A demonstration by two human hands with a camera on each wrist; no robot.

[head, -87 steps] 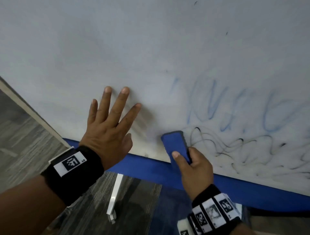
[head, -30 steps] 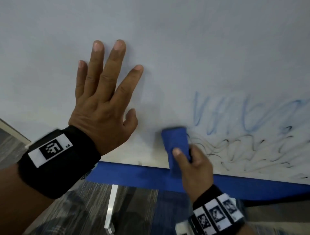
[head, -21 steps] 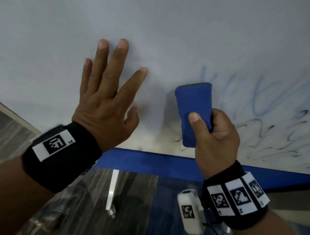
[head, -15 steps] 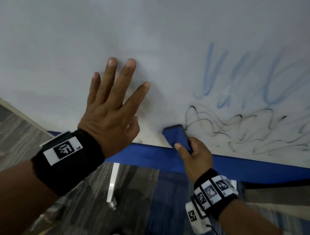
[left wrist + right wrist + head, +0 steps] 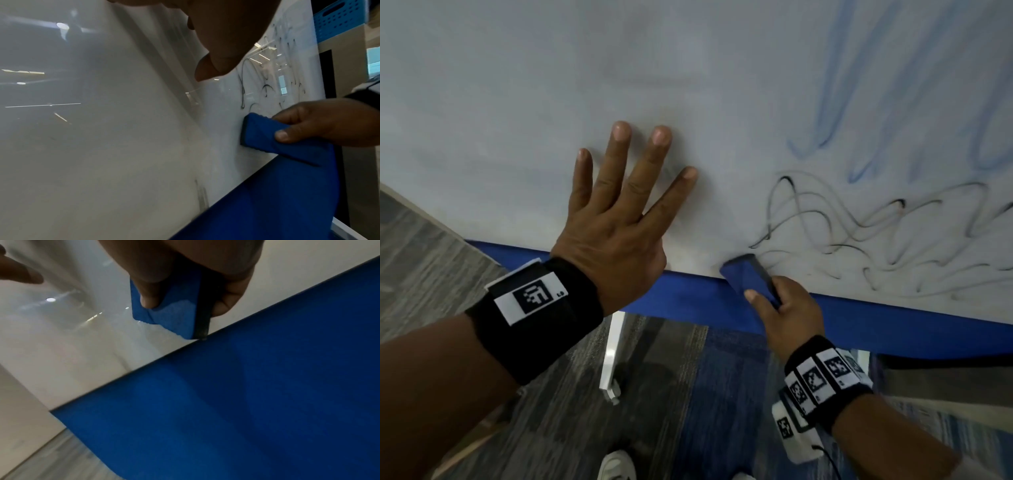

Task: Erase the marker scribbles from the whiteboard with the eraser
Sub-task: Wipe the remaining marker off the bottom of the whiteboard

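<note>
Grey and blue carpet floor [image 5: 654, 394] lies nearest, under both wrists, with a white stand leg [image 5: 613, 356] rising from it. Above that runs the broad blue lower border [image 5: 893, 322] of the large white glossy whiteboard [image 5: 551, 85]. The right hand [image 5: 787, 311] grips the blue rectangular felt-faced eraser [image 5: 746, 277] between thumb and curled fingers, its dark pad pressed to the board right at the bottom edge, just left of the marks. The left hand [image 5: 619, 212] lies flat on the board with fingers straight and spread, holding nothing, apparently bracing.

Progress looks partial: the left stretch of the board is wiped, showing only faint grey smears. Still to go are the black looping marker scribbles [image 5: 859, 233] beside the eraser and, farther up, the pale blue marker strokes [image 5: 832, 102], both running off to the right.

Only 1 container shows, a blue perforated plastic crate [image 5: 339, 19] beyond the board's far end; its contents cannot be seen.
</note>
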